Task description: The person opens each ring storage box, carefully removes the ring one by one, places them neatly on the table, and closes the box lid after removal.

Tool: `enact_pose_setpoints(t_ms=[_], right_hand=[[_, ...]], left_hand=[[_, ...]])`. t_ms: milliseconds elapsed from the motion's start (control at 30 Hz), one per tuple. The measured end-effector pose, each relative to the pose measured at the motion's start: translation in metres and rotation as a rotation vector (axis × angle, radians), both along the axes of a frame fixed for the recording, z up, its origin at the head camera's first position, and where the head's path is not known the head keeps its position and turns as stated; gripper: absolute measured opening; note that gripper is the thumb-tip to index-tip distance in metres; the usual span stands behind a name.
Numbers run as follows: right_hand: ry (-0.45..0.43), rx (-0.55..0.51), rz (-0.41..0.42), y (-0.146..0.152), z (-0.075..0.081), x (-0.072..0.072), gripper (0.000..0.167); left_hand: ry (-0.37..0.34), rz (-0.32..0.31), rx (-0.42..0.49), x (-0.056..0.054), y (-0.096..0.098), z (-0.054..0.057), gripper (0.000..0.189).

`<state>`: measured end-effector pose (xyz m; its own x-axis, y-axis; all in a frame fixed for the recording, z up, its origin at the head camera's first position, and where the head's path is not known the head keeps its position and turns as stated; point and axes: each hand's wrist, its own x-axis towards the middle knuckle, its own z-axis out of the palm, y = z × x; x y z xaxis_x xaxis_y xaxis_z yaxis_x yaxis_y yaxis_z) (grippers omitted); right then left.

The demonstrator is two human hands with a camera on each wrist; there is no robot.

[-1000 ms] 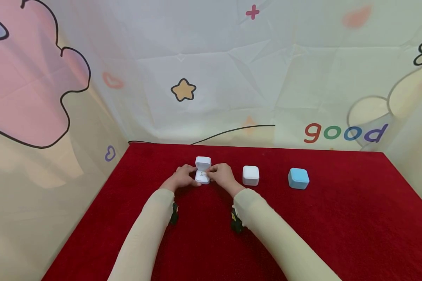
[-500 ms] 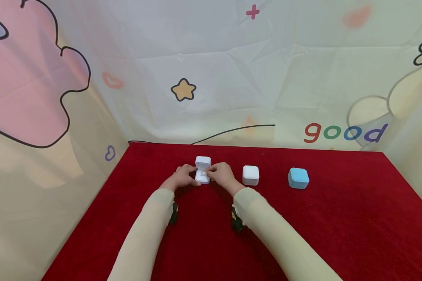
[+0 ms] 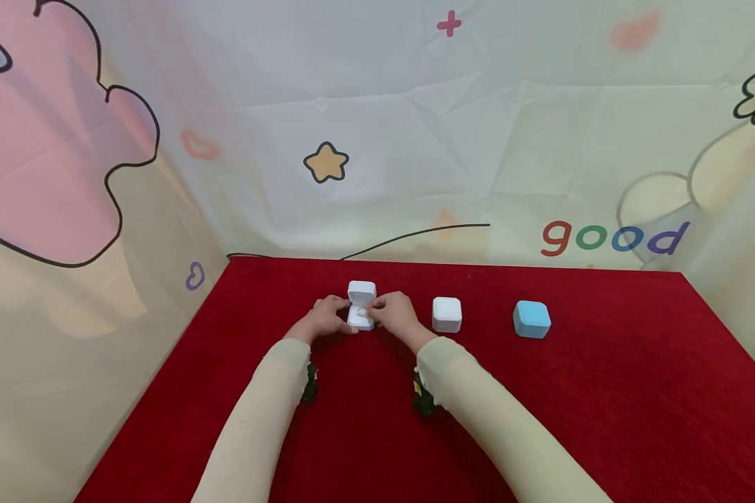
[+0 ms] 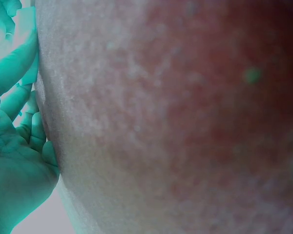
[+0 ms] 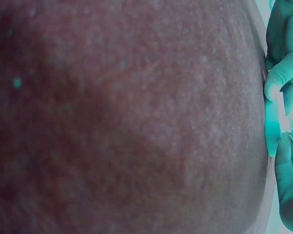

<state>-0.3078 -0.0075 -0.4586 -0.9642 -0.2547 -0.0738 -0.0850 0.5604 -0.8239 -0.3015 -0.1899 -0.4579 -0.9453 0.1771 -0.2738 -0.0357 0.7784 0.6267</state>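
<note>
An open white ring box (image 3: 361,324) stands on the red cloth in the head view, its lid raised at the back. My left hand (image 3: 324,317) grips the box's left side, thumb at the front and fingers behind. A thin ring (image 3: 361,311) shows over the box's pad. My right hand (image 3: 399,316) reaches in from the right and pinches the ring at its edge; the fingertips partly hide it. In the left wrist view, the thumb of my left hand (image 4: 19,180) presses the box (image 4: 30,68). The right wrist view shows the box (image 5: 272,126) between both hands.
A closed white box (image 3: 447,315) stands right of my right hand. Farther right is a closed light blue box (image 3: 531,320). Red cloth (image 3: 604,391) covers the table, and a printed curtain (image 3: 403,154) hangs behind it.
Both hands keep their places at the ring box. The whole head view has shifted very slightly; the boxes stand where they stood.
</note>
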Motion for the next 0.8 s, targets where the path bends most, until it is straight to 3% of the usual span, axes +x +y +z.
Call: enact_pose_setpoints(t_ms=[633,800], right_hand=[[0.060,0.028,0.068,-0.006,-0.001,0.011,0.015],[0.052,0.015,0.060,-0.005,0.001,0.011,0.016]], left_hand=[[-0.002,0.016,0.015,0.003,-0.001,-0.001,0.070],[-0.011,0.016,0.006,-0.001,-0.001,-0.002,0.070]])
